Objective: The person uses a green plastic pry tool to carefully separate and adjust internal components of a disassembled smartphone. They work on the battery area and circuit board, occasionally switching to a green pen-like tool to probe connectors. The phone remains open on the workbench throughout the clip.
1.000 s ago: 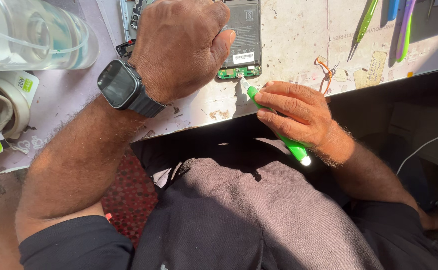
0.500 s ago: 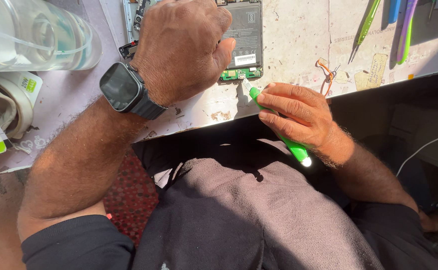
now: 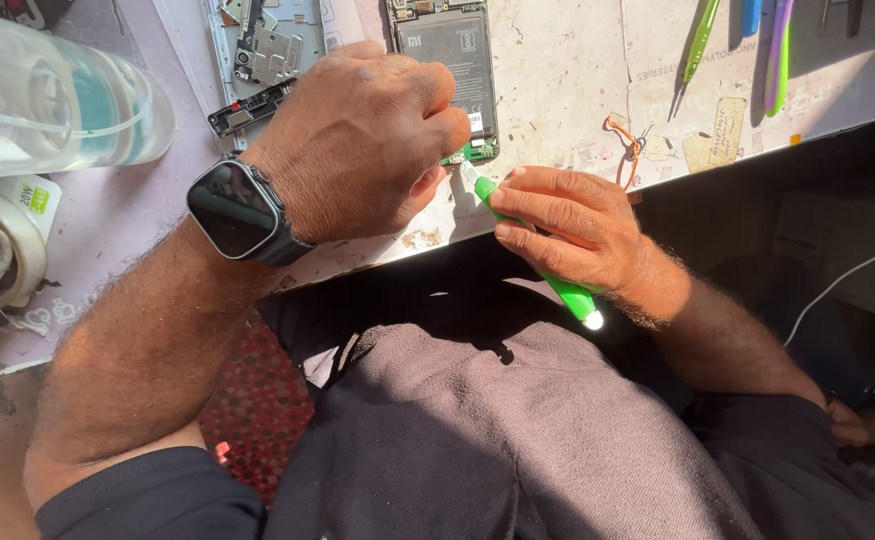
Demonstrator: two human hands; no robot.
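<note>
The opened phone (image 3: 452, 70) lies on the worn bench (image 3: 557, 80), back cover off and board exposed; the left hand (image 3: 357, 140) is fisted over its lower edge, the right hand (image 3: 567, 225) grips a green screwdriver (image 3: 537, 265) at its bottom end, and reassembly is evidently outstanding.

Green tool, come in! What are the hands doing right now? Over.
Right hand grips green tool, tip at opened phone. Left hand fisted over phone's lower edge. Loose orange wire close beside the right hand.
</note>
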